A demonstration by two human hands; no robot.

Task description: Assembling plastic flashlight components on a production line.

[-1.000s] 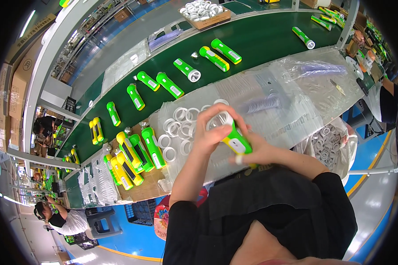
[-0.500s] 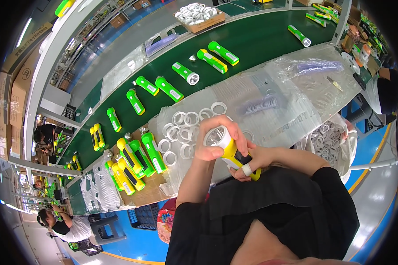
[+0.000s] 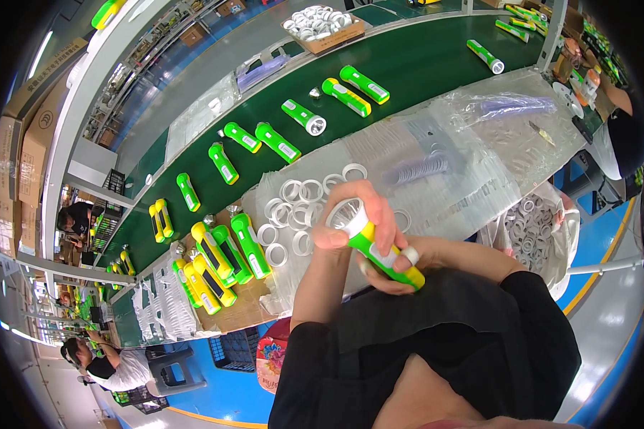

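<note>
Above the near edge of the bench, both my hands hold one green and yellow flashlight [image 3: 366, 239], tilted with its lens toward the upper left. My left hand [image 3: 371, 204] wraps around the white-rimmed head, thumb and fingers on opposite sides. Lower down, my right hand [image 3: 402, 266] is closed around the body; a white band circles one of its fingers. Loose white rings [image 3: 310, 191] lie on the bench just beyond my left hand. To the left, several flashlights [image 3: 250, 247] rest close together on cardboard, some with their reflectors off the ends.
Beyond the bench runs a green conveyor belt [image 3: 422, 68] carrying spaced-out flashlights. A box of white rings [image 3: 322, 25] stands at its far side. Clear plastic sheeting [image 3: 472, 179] covers the bench; a bag of rings [image 3: 533, 232] hangs at right. Co-workers sit at both sides.
The flashlight has turned in my hands: its black panel faced up before, and now a green side with a pale switch area shows. At far right, a co-worker's arm has come into view.
</note>
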